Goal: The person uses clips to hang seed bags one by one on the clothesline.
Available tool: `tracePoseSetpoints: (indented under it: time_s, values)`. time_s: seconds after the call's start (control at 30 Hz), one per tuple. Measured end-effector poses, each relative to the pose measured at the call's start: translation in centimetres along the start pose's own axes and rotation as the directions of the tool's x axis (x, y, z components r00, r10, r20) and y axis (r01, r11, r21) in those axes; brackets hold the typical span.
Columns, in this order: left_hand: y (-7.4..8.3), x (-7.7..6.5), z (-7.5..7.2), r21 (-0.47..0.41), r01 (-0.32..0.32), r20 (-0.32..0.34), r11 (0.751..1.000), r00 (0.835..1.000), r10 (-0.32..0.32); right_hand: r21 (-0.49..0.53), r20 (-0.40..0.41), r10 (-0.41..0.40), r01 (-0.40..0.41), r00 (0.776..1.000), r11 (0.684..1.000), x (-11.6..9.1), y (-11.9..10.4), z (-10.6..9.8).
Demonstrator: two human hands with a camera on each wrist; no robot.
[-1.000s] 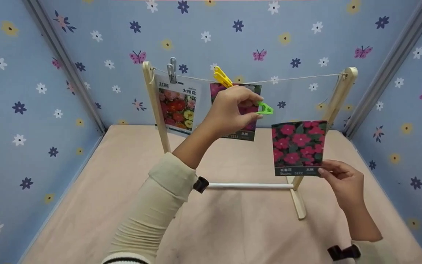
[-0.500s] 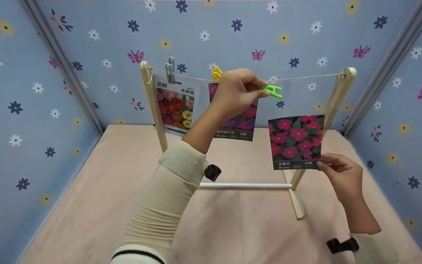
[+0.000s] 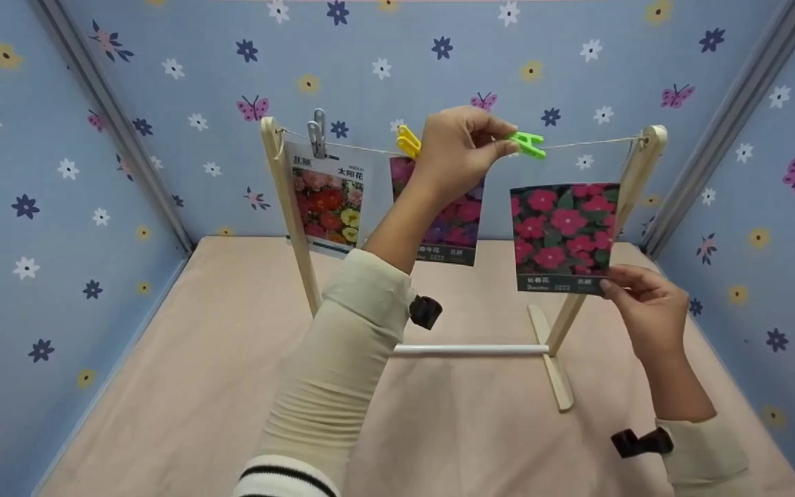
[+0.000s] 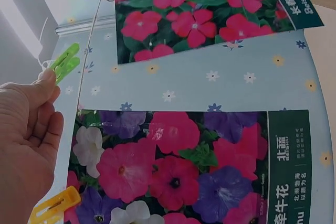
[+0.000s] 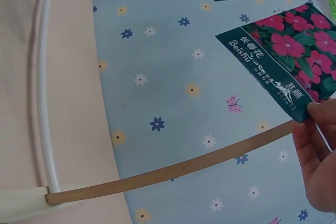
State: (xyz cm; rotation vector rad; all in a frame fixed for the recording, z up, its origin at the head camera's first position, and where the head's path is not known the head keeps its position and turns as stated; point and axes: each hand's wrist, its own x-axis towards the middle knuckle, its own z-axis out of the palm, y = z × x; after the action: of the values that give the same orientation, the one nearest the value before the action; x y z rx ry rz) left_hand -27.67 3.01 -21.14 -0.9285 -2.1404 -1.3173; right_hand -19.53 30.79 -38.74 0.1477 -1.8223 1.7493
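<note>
My left hand (image 3: 463, 148) pinches a green clothespin (image 3: 528, 144) beside the string (image 3: 591, 143), with the pin's jaws pointing right. In the left wrist view the green clothespin (image 4: 65, 62) stands apart from the string. My right hand (image 3: 648, 310) pinches the lower right corner of a seed packet (image 3: 566, 231) printed with pink-red flowers. This packet is upright, its top edge below the string. Behind my left forearm hangs a second flower seed packet (image 3: 463, 221), held to the string by a yellow clothespin (image 3: 408, 141).
A grey clothespin (image 3: 317, 134) holds a white-bordered seed packet (image 3: 328, 207) at the string's left end. Wooden posts (image 3: 635, 172) carry the string, and a white rod (image 3: 473, 349) joins them low down. Flower-patterned panels (image 3: 384, 41) enclose the back and sides.
My left hand has risen and moved right with the green clothespin, up to string height. My right hand has lifted the pink-red seed packet closer to the string.
</note>
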Motion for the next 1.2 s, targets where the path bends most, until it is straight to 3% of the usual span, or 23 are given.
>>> tracePoseSetpoints:
  time_s: [0.13,0.4,0.73,0.97,1.2]
  values:
    - [0.4,0.2,0.2,0.064,0.038,0.047,0.997,0.998,-0.041,-0.045,-0.025,0.000,-0.001,1.000,0.999,0.4,-0.4,0.7]
    - [0.5,0.3,0.8,0.145,0.029,0.074,0.989,0.996,-0.040,-0.161,-0.060,-0.030,0.020,0.998,0.987,1.0,-1.1,1.9]
    - [0.9,0.3,1.2,0.243,-0.022,0.170,0.970,0.985,-0.020,-0.162,-0.063,-0.107,0.096,0.992,0.982,1.2,-1.7,2.6]
    - [1.2,0.2,1.6,0.263,-0.030,0.207,0.964,0.978,-0.026,-0.094,-0.058,-0.101,0.096,0.993,0.991,1.2,-1.7,2.4]
    - [1.2,0.1,1.8,0.319,-0.030,0.277,0.947,0.959,-0.063,-0.090,-0.054,-0.097,0.092,0.994,0.992,1.1,-1.3,2.1]
